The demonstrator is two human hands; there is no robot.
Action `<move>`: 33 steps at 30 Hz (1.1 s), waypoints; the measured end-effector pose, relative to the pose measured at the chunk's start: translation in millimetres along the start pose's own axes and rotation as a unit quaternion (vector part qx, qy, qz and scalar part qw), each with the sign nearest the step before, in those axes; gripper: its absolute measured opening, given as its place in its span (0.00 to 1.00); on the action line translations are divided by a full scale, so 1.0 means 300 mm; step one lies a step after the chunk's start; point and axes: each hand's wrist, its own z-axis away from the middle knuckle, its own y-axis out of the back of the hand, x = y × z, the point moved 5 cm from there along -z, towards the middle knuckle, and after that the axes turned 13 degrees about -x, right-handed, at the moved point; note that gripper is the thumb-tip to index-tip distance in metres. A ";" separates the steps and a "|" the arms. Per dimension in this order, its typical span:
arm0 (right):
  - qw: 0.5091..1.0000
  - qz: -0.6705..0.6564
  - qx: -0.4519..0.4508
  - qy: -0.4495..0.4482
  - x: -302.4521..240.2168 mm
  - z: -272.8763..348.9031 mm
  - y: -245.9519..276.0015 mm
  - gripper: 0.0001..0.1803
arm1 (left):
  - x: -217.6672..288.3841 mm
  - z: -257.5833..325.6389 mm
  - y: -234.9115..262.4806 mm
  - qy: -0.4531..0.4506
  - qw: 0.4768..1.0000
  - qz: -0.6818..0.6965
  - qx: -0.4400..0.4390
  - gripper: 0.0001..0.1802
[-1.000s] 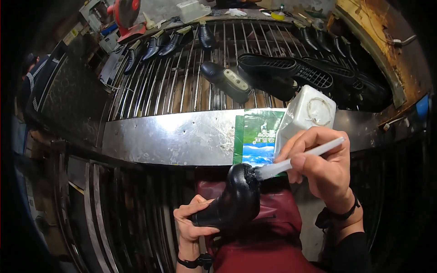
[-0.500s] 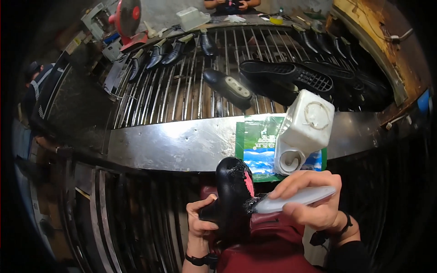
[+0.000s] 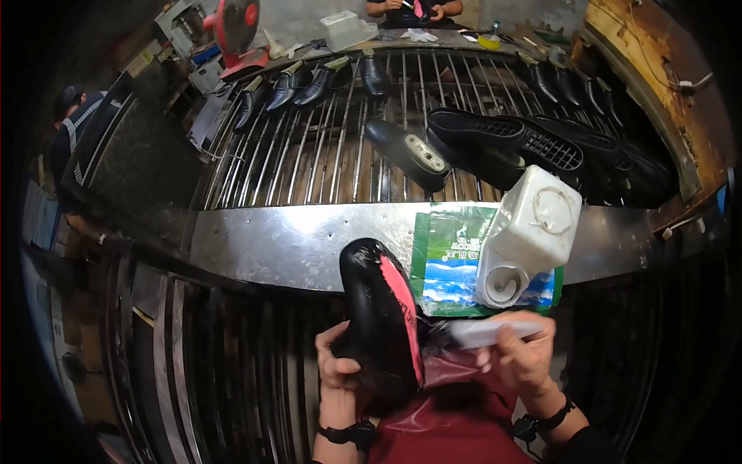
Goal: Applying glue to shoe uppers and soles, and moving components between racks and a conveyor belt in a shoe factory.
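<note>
A black shoe (image 3: 367, 301) stands toe up over my lap, its underside turned partly to the right. Along that underside runs a bright pink insole strip (image 3: 399, 294). My left hand (image 3: 337, 367) grips the shoe from its left side, thumb and fingers spread around it. In my right hand (image 3: 527, 357) is a brush with a pale translucent handle (image 3: 487, 334). Its dark, blurred bristles point left, close by the shoe's edge; whether they touch is unclear. Beyond this hand, a white plastic jug with a round mouth (image 3: 506, 284) lies on a green-and-blue printed sheet (image 3: 444, 263).
A metal ledge (image 3: 270, 240) borders a barred rack holding several black shoes (image 3: 313, 81), an upturned shoe (image 3: 406, 155) and black soles (image 3: 553, 143). A red fan (image 3: 236, 39) stands far left. One person works across the bench (image 3: 417, 35); another (image 3: 77, 124) is at left.
The shoe has tipped and turned, so much more of its pink underside shows. My right hand has shifted left and slightly down with the brush, whose bristles now sit apart from the toe.
</note>
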 end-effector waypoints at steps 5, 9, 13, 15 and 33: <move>0.992 -0.014 0.021 0.126 -0.149 -0.077 0.027 0.14 | 0.164 -0.028 -0.052 0.024 0.956 -0.292 -0.027 0.41; 0.987 -0.083 0.011 0.135 -0.165 -0.159 -0.027 0.14 | 0.175 -0.023 -0.094 0.002 0.959 -0.275 -0.067 0.38; 0.992 -0.059 -0.023 0.113 -0.193 -0.245 -0.086 0.11 | 0.168 -0.018 -0.086 0.019 0.959 -0.271 -0.085 0.39; 0.994 -0.029 -0.072 0.078 -0.186 -0.282 -0.111 0.09 | 0.166 -0.020 -0.077 0.027 0.959 -0.272 -0.080 0.39; 0.984 -0.105 0.109 0.088 0.046 -0.208 0.099 0.10 | 0.123 -0.694 0.052 0.092 0.927 -0.321 0.170 0.32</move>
